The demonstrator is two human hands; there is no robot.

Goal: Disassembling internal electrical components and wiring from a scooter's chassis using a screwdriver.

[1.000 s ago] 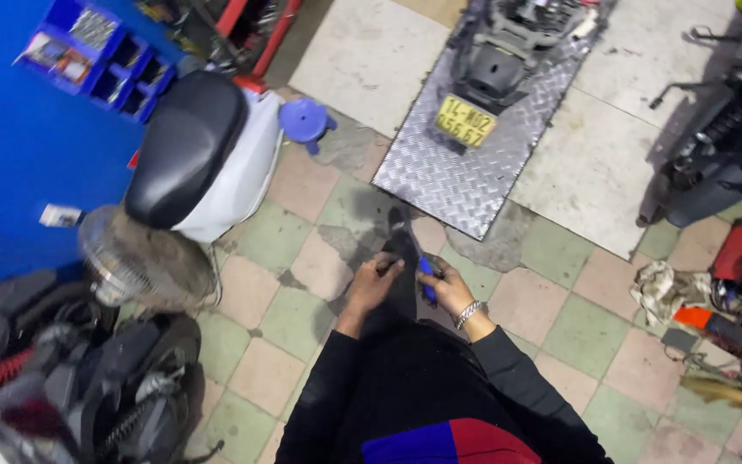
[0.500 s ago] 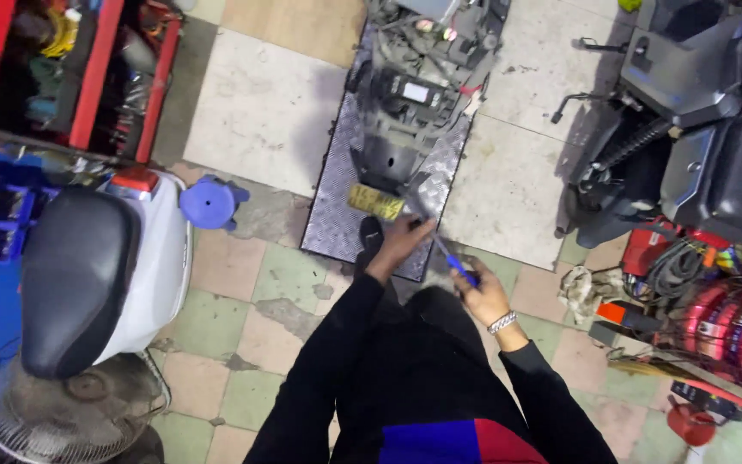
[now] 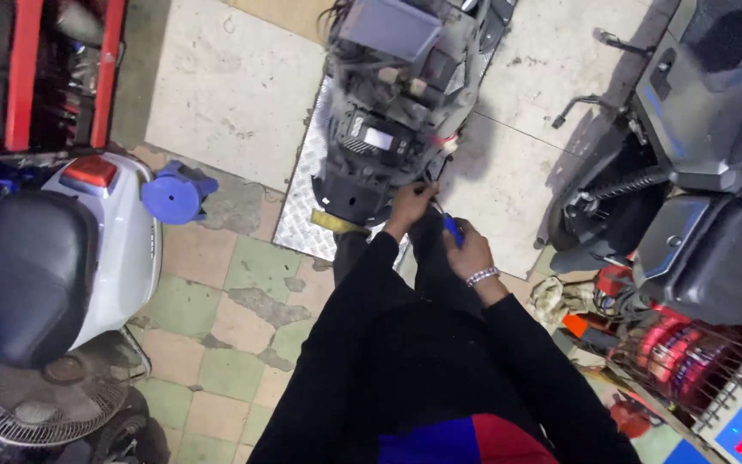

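A stripped scooter (image 3: 392,112) with its covers off stands on a checkered metal ramp plate (image 3: 300,206) ahead of me. My left hand (image 3: 410,202) reaches to the rear of this scooter, fingers at its wiring beside the black tail part. My right hand (image 3: 467,247), with a beaded bracelet on the wrist, grips a blue-handled tool (image 3: 452,228) just behind the left hand. Both arms are in black sleeves. The tool's tip is hidden.
A white scooter with a black seat (image 3: 53,258) stands at left, a blue round stool (image 3: 173,193) beside it and a floor fan (image 3: 40,399) below. A dark scooter (image 3: 697,198) is at right. Red shelving (image 3: 27,69) sits at top left.
I have stepped closer to the stripped scooter. My left hand has gone forward onto its rear; the right hand with the blue tool has come up behind it.
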